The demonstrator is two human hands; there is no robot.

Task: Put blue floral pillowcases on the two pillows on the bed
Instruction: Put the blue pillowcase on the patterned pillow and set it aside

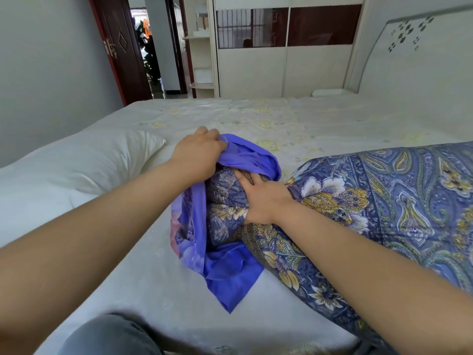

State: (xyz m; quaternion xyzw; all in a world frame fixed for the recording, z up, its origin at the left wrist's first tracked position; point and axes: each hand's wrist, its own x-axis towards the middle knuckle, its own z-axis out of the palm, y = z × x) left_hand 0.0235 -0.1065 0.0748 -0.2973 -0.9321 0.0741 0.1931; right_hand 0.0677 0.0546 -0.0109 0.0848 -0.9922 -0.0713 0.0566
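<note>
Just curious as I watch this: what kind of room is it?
Most likely a home bedroom: a bed with a headboard, a white pillow, and a wardrobe with sliding doors behind.

On the bed [256, 119], a bare pillow [76, 162] lies at the left. To its right, near the middle, a pillowcase [230, 272] lies with its mouth around the end of a patterned pillow [384, 201], which stretches away rightward. The left hand [197, 152] is on the pillowcase's far edge, the right hand [263, 198] on the pillow end inside. Beyond the bed stand a wardrobe [281, 67] and, left of it, a doorway [146, 47].
</note>
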